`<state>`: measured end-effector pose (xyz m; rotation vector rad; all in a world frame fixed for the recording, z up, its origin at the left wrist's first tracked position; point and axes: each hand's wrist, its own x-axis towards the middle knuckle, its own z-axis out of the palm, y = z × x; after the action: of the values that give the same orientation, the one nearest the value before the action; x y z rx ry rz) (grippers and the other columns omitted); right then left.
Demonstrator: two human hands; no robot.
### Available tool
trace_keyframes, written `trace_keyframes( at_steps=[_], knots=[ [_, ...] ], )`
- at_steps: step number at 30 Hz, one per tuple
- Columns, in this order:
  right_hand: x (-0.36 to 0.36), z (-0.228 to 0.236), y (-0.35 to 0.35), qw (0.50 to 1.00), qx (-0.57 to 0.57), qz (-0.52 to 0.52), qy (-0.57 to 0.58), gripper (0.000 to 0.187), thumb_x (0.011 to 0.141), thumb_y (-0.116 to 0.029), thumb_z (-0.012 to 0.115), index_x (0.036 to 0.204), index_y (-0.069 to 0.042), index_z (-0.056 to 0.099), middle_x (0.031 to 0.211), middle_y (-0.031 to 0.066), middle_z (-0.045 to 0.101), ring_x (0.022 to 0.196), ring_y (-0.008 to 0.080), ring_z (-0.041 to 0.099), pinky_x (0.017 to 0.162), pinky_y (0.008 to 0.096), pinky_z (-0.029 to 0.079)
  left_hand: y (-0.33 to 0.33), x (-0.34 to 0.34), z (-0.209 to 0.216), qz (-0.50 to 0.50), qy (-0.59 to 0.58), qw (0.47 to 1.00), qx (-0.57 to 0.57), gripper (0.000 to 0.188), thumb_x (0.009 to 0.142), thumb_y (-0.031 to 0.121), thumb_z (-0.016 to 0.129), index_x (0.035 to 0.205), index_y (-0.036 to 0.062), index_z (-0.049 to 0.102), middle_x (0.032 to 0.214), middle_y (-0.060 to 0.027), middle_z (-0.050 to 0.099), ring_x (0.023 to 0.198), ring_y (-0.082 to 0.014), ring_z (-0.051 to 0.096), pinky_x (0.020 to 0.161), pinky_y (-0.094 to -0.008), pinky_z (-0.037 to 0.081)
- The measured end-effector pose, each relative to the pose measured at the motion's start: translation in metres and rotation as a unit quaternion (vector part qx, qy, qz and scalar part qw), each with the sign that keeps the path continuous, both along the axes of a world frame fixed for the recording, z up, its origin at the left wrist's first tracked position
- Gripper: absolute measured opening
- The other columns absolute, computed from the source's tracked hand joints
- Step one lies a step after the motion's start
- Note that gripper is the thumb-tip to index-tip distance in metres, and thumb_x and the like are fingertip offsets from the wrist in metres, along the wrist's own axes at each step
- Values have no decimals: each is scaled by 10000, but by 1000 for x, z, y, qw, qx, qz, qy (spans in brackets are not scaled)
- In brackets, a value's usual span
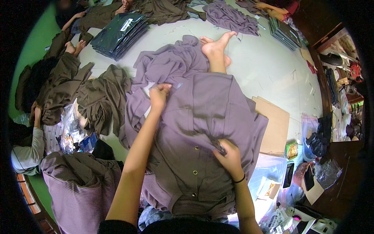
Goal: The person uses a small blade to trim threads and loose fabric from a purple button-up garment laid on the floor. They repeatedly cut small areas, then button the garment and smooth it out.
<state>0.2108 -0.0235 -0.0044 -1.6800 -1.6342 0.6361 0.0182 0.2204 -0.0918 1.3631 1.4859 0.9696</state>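
Observation:
Across my lap lies a mauve-brown ribbed garment (210,101) with a row of round metal buttons down its front. My left hand (159,95) is closed in a pinch at the garment's upper left, beside a small pale mark on the cloth; what the fingertips hold is too small to make out. Lower down on the right, my right hand (229,156) is closed around a small dark metal tool (219,147) shaped like thread snips, resting over the cloth near the buttons. Part of the tool is hidden in the palm.
Beyond lies a heap of mauve cloth (171,60), with a brown garment (107,93) to its left. A stack of dark packaged garments (119,37) sits farther off. Cardboard sheets (272,121) and plastic bags (270,171) lie at right. Other people sit at the left and far side.

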Motion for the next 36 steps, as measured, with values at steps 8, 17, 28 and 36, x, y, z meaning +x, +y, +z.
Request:
trace_keyframes(
  at_steps=[8, 17, 28, 36],
  knots=[
    [-1, 0, 0, 1000, -2, -7, -28, 267, 669, -106, 651, 914, -35, 572, 849, 102, 595, 744, 262, 597, 638, 306, 473, 6, 17, 2, -200, 128, 935, 263, 224, 731, 84, 623, 945, 18, 616, 848, -180, 609, 709, -258, 589, 640, -307, 457],
    [-1, -3, -1, 1000, 9, -5, -10, 255, 674, -109, 649, 909, -44, 575, 826, 106, 593, 724, 261, 594, 628, 305, 470, 24, -25, 14, -21, 134, 977, 162, 108, 750, 100, 609, 824, 38, 659, 713, -133, 632, 632, -219, 607, 618, -304, 462],
    [-2, 1, -1, 1000, -3, 9, -4, 248, 681, -113, 646, 902, -34, 566, 814, 105, 586, 712, 263, 590, 619, 304, 465, 68, -166, 66, 182, 150, 964, 120, 141, 768, 149, 633, 800, 14, 664, 578, -28, 578, 492, -91, 513, 487, -236, 414],
    [-1, -4, -2, 1000, 2, 5, -17, 260, 681, -135, 652, 901, -30, 564, 834, 113, 592, 729, 284, 589, 630, 323, 467, 75, -262, -13, 265, 204, 935, -119, 99, 712, 120, 637, 728, 22, 635, 559, -78, 576, 434, -183, 526, 436, -277, 453]
  ],
)
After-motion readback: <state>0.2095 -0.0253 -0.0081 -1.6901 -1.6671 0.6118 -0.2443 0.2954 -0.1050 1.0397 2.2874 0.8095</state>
